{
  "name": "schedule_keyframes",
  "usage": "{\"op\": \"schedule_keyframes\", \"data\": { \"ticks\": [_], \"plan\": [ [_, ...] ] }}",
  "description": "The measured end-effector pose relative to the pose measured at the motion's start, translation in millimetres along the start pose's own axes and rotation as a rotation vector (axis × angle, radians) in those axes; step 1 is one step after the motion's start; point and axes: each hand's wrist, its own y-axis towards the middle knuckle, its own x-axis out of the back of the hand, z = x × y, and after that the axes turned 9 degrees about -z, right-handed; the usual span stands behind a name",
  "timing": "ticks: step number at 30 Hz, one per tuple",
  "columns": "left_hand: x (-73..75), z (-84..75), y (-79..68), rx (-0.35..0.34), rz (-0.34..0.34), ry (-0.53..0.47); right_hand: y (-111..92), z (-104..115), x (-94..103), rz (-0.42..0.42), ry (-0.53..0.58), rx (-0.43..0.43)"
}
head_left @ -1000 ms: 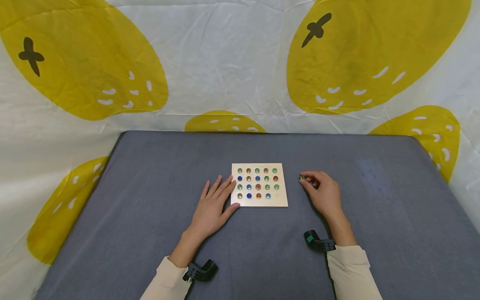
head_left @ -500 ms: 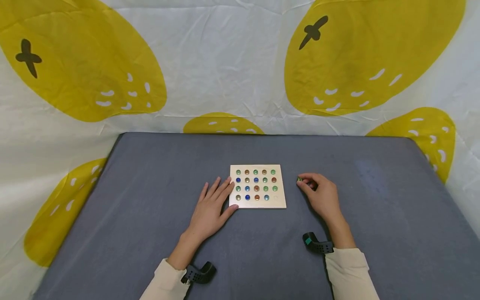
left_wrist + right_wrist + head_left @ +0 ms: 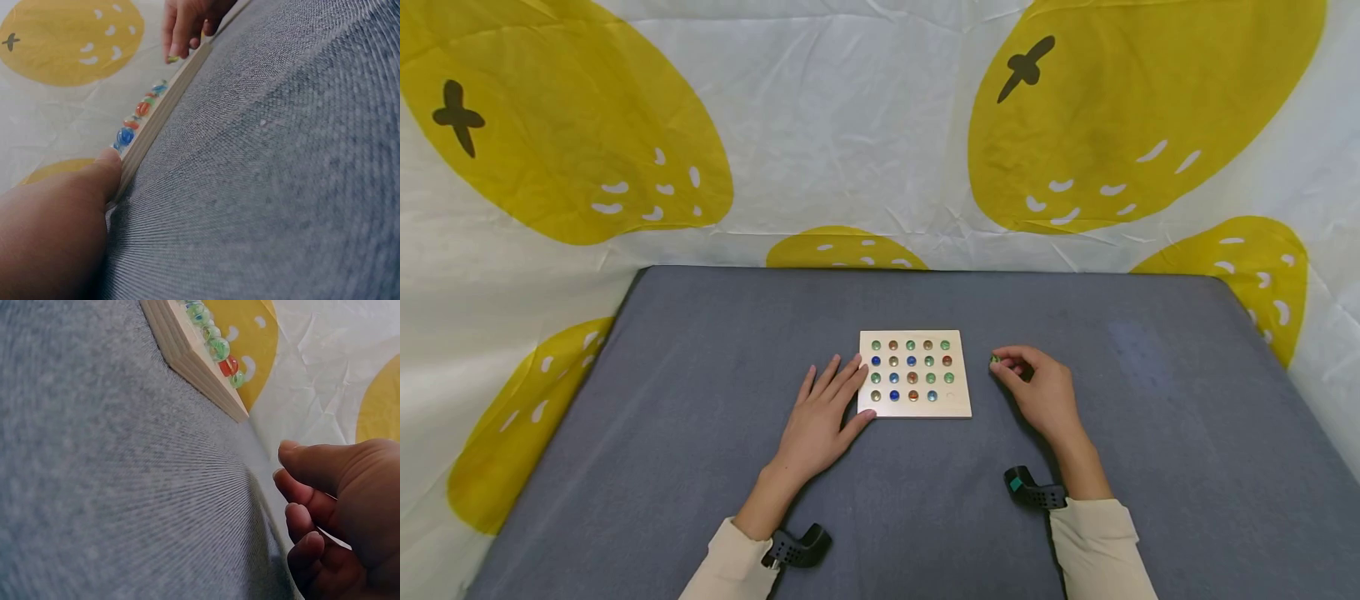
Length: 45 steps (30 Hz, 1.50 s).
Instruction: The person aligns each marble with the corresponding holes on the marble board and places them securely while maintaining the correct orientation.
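A pale wooden board [image 3: 953, 405] lies mid-table, with rows of coloured glass marbles [image 3: 912, 361] sitting in its hollows. The hollow at its front right corner is bare. My left hand [image 3: 820, 417] lies flat with fingers spread, fingertips and thumb on the board's left edge. To the right of the board, my right hand [image 3: 1043, 390] pinches a small green marble [image 3: 996, 359] between thumb and forefinger. That green marble [image 3: 172, 59] also shows at the fingertips in the left wrist view. In the right wrist view, the thumb of my right hand [image 3: 350, 512] hides it.
A grey cloth [image 3: 737, 317] covers the table. Behind it hangs a white curtain [image 3: 850, 108] with large yellow shapes. Each wrist wears a black camera mount, the left one [image 3: 801, 546] and the right one [image 3: 1033, 490].
My right hand has shifted slightly left toward the board, still pinching the green marble. The left hand stays on the board. The head view has moved a little.
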Motion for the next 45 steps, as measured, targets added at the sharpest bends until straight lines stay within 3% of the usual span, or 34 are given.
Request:
{"op": "schedule_keyframes", "data": {
  "ticks": [15, 24, 45],
  "plan": [
    [-1.7, -0.1, -0.8, -0.011, -0.007, -0.002, -1, 6, 2.6, 0.110, 0.051, -0.026],
    [-2.2, 0.1, -1.6, -0.012, -0.011, 0.004, -2, 8, 2.0, 0.178, 0.084, 0.018],
    [-1.5, 0.9, -0.5, -0.010, -0.011, 0.000, -3, 14, -2.3, 0.330, 0.136, 0.023]
  ]
}}
